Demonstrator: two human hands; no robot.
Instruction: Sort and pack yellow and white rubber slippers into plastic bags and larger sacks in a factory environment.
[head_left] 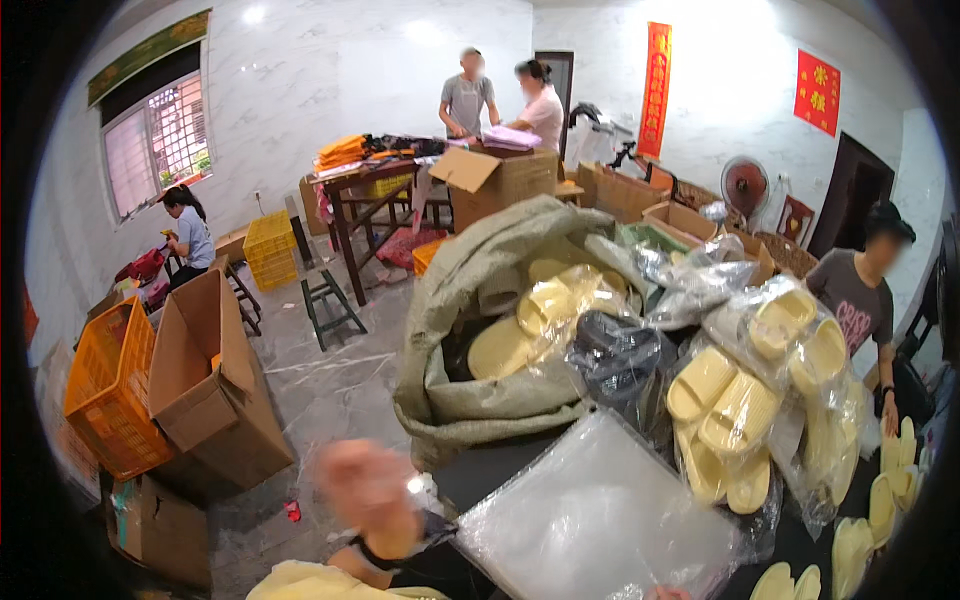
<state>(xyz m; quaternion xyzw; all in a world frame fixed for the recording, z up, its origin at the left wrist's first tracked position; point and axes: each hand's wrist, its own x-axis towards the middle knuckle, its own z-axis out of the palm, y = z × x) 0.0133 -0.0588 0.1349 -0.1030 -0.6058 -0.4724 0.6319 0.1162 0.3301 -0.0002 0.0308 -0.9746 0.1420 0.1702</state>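
Observation:
My left hand (368,490) is raised over the left edge of the dark work table, smeared by motion, so its fingers cannot be made out. A black band circles that wrist. Close to its right lies a stack of clear plastic bags (600,510). Only a sliver of my right hand (668,593) shows at the lower edge, by the near side of the bags. Behind the stack, an open woven sack (430,390) holds pale yellow slippers (505,345). Bagged dark slippers (615,350) and bagged yellow slippers (735,405) are heaped to its right.
Loose yellow slippers (850,555) line the table's right side, where a co-worker (850,290) stands. An orange crate (120,390) and cardboard box (205,370) are on the left floor, near a green stool (330,305). Two people (540,110) stand at a far table; another (190,235) sits left.

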